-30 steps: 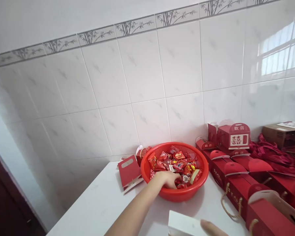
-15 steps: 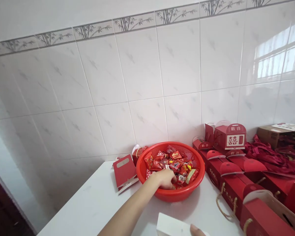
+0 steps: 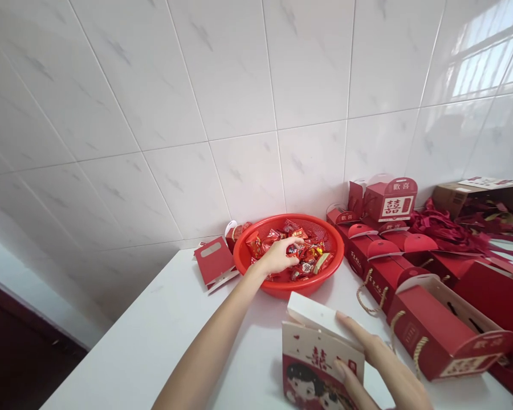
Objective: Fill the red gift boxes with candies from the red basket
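My left hand [image 3: 281, 255] reaches into a red plastic basket [image 3: 243, 253]. Its fingers are spread and curled over wrapped candies [image 3: 306, 267], and nothing shows between them. Lower right, my right hand [image 3: 378, 356] grips a small candy box [image 3: 316, 370] by its upper edge, thumb and fingers on its near and far sides. The box is white and red, with a double-happiness character and a cartoon couple on the front. A white flap stands up at its top. The bottom of the box runs out of the frame.
Several red gift boxes [image 3: 376, 250] with rope handles stand in rows at the right; the nearest [image 3: 431, 324] has its top open. Behind are dark red ribbons [image 3: 438, 225] and a cardboard box [image 3: 447, 199]. A flat red box [image 3: 214, 262] lies left of the basket, near the tiled wall.
My left hand has risen from deep among the candies and its fingers have spread. My right hand and the candy box have come further into view. The camera has tilted down.
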`<state>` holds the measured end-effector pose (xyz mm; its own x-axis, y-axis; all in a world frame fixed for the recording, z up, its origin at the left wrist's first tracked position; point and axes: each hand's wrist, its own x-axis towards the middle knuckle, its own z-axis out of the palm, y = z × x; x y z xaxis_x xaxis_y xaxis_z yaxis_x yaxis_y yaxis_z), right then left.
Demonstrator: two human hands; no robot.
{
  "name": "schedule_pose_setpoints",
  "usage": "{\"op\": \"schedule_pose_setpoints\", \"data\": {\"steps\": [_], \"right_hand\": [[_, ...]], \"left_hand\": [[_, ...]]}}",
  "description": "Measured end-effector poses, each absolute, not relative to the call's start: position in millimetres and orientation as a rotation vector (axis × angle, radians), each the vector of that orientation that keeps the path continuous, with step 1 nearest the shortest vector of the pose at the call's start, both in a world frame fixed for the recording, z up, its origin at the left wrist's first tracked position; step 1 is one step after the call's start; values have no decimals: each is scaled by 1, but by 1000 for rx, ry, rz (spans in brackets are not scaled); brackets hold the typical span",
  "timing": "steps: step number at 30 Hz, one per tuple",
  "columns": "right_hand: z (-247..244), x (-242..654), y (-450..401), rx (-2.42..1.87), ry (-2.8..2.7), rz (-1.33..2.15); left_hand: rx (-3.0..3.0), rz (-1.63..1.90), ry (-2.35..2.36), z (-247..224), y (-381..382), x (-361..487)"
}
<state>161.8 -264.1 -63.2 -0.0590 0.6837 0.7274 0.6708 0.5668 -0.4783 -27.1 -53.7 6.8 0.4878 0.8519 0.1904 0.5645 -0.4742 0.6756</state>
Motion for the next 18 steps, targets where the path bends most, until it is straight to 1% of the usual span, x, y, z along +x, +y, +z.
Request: {"op": "schedule_pose_setpoints", "data": {"steps": [3,6,9,13,15,18], "right_hand": [[-63,170,-263,-1140,-1769,5],[-63,177,-262,-1170,-1798,16],[-62,181,-260,-1160,-1858,-10],[-61,180,-259,-1126,-1886,7],[-61,178,-259,-1115,-1868,42],[-63,175,-258,-1104,-1834,81]], "left_hand": [[2253,668,1172,8,-53,-28],[2338,538,1262,8,-52,-28],[2421,294,1314,7,-51,-27],[2479,-125,1066,6,-52,-21],[2524,-241,1055,8,-53,-15],[2585,-391,1168,15,-54,-6]]}}
